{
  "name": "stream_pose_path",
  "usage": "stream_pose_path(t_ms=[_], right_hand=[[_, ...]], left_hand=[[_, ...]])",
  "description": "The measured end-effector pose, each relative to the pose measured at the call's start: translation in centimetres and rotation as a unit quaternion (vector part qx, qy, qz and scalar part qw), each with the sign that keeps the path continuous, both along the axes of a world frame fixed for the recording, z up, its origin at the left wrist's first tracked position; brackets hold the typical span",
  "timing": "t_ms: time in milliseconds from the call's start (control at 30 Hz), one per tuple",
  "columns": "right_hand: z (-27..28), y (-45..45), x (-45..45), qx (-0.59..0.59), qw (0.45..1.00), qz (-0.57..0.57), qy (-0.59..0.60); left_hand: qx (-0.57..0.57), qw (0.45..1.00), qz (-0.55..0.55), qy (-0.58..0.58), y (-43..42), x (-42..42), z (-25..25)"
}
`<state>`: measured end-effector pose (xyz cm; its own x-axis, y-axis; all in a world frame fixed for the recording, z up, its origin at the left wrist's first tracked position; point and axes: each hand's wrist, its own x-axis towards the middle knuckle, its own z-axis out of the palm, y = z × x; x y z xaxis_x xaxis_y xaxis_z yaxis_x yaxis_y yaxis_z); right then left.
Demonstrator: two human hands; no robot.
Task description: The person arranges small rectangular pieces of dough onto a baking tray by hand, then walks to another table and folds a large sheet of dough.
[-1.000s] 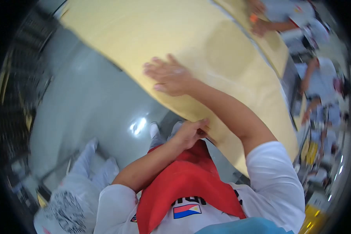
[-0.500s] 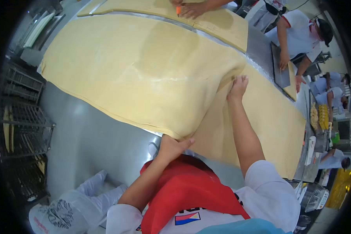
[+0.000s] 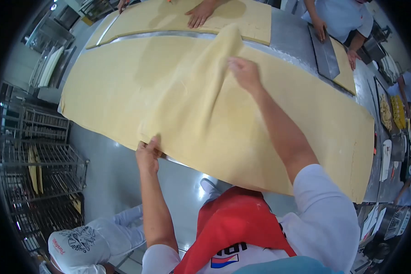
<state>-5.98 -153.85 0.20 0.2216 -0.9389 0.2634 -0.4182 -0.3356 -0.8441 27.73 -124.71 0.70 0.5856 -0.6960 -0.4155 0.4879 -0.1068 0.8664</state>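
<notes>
A large pale yellow dough sheet (image 3: pixel 109 86) covers the metal table, with a raised fold running across its middle. My left hand (image 3: pixel 148 154) pinches the sheet's near edge, left of my body, thumb on top. Higher up, my right hand (image 3: pixel 245 72) has its fingers curled at the top of the raised fold, gripping the dough there. To the right of the fold the sheet lies flat.
Across the table, a co-worker's hand (image 3: pixel 200 14) rests on a second dough sheet (image 3: pixel 255 23). Another co-worker (image 3: pixel 340 20) stands by a dark flat board (image 3: pixel 322 52) at upper right. A wheeled rack (image 3: pixel 43 155) is at left. Someone in white (image 3: pixel 84 244) is at lower left.
Both hands have moved left with the dough, and the fold has shifted left too. More flat sheet shows on the right. The far co-worker's hand appears further left.
</notes>
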Motion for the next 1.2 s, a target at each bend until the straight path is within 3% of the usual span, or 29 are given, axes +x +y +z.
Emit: stream_pose_path(t_ms=[33,67,133,200,300,333,400,433,500,533,600,667,733,767,800,833,900,1067,1133,1200], right_hand=[[-3.3,-2.0,-2.8,-0.131,0.980,-0.086,0.123],[-6.4,-4.6,-6.0,-0.130,0.961,-0.160,0.182],[-4.1,-6.1,-9.8,-0.007,0.906,-0.199,0.375],[-1.5,-6.4,-11.0,0.069,0.889,-0.154,0.426],[3.2,-6.2,-9.9,0.099,0.863,-0.144,0.475],[2.7,-8.6,-10.5,0.097,0.867,-0.137,0.469],[0.9,-15.1,-13.8,0.243,0.884,0.030,0.398],[-0.3,-15.4,-14.6,0.245,0.884,0.034,0.396],[-1.9,-16.5,-14.4,0.086,0.902,0.051,0.419],[-2.0,-16.4,-14.1,0.083,0.903,0.056,0.418],[-2.5,-15.2,-13.4,-0.047,0.919,0.025,0.390],[1.6,-15.4,-15.1,0.010,0.955,0.095,0.280],[9.4,-13.0,-18.2,0.160,0.963,0.175,0.130],[10.5,-14.5,-21.7,0.088,0.971,0.178,0.130],[12.6,-15.8,-25.0,0.028,0.959,0.160,0.231],[13.8,-15.1,-27.4,0.057,0.973,0.152,0.164],[15.9,-14.8,-31.5,0.104,0.968,0.081,0.214],[14.1,-14.1,-35.5,0.163,0.951,0.043,0.258],[12.4,-12.5,-35.0,-0.101,0.873,0.042,0.476],[9.3,-12.4,-34.7,-0.096,0.881,0.023,0.463]], left_hand=[[0.061,0.997,-0.032,-0.035,0.4,-1.2,1.1],[0.127,0.988,-0.058,-0.068,1.4,-2.4,1.6],[0.144,0.984,-0.060,-0.089,2.3,-4.6,1.4],[0.016,0.999,-0.042,-0.030,2.3,-8.5,2.7],[0.091,0.994,-0.034,-0.058,2.0,-10.1,1.0],[0.093,0.993,-0.027,-0.064,2.1,-10.1,1.8],[-0.093,0.991,-0.014,0.092,1.9,-10.1,3.9],[-0.090,0.992,-0.011,0.089,2.4,-10.7,2.7],[-0.064,0.976,-0.072,0.194,3.6,-13.1,-0.8],[-0.038,0.987,-0.068,0.139,3.8,-14.8,-1.1],[-0.051,0.989,-0.061,0.124,2.8,-16.4,0.3],[-0.077,0.986,-0.066,0.132,2.0,-16.7,1.6],[-0.106,0.983,-0.064,0.138,3.1,-17.9,4.1],[-0.116,0.977,-0.079,0.158,3.3,-19.1,6.3],[-0.128,0.971,-0.097,0.177,3.2,-20.2,8.1],[-0.132,0.972,-0.086,0.177,3.6,-21.5,9.4],[-0.110,0.960,-0.116,0.229,5.4,-24.6,11.0],[-0.116,0.919,-0.160,0.340,8.0,-28.9,9.4],[-0.080,0.899,-0.172,0.395,8.8,-29.8,6.4],[-0.050,0.910,-0.184,0.369,9.5,-30.7,3.0]])
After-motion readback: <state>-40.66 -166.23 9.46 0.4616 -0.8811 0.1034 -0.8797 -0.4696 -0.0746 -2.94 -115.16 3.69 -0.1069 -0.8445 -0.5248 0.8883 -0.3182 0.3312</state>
